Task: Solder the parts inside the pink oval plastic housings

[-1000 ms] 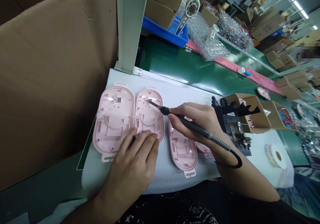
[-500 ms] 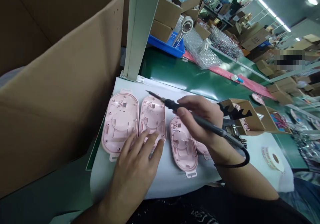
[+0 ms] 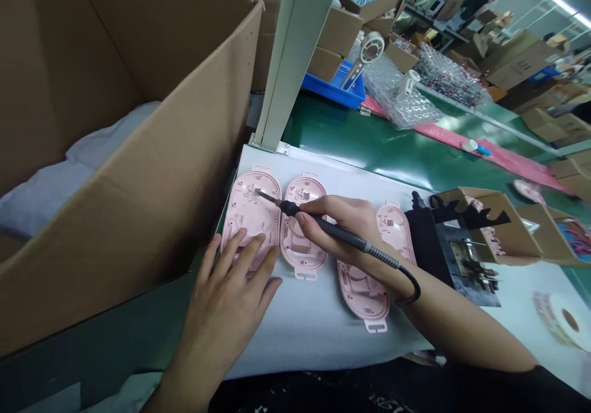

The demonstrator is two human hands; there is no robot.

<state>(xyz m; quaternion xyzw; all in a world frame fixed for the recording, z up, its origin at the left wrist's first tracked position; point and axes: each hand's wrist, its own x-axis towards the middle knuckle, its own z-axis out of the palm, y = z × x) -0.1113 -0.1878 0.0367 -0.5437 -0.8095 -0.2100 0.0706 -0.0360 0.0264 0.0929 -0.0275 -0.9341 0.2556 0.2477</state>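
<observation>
**Soldering iron tip on the leftmost pink shell**

The right hand (image 3: 344, 222) gripped a black soldering iron (image 3: 323, 225) like a pen, fingers closed around its handle, with the cord looping back under the wrist. The metal tip rested on the upper part of the leftmost pink shell (image 3: 249, 213), near a small grey part set into it. The left hand (image 3: 226, 302) lay flat and open, fingers spread, with the fingertips pressing on the lower end of that same shell.

Four pink shells lay in a row on a white pad (image 3: 305, 320): the second shell (image 3: 300, 225) just beside the first, the third (image 3: 362, 287) partly under the right forearm, the fourth (image 3: 394, 228) behind the wrist. A large cardboard box (image 3: 115, 173) stood to the left, touching the pad's edge. A black fixture (image 3: 457, 256) sat to the right, beside a small cardboard holder (image 3: 503, 228). A roll of tape (image 3: 563, 320) lay near the right edge.
</observation>
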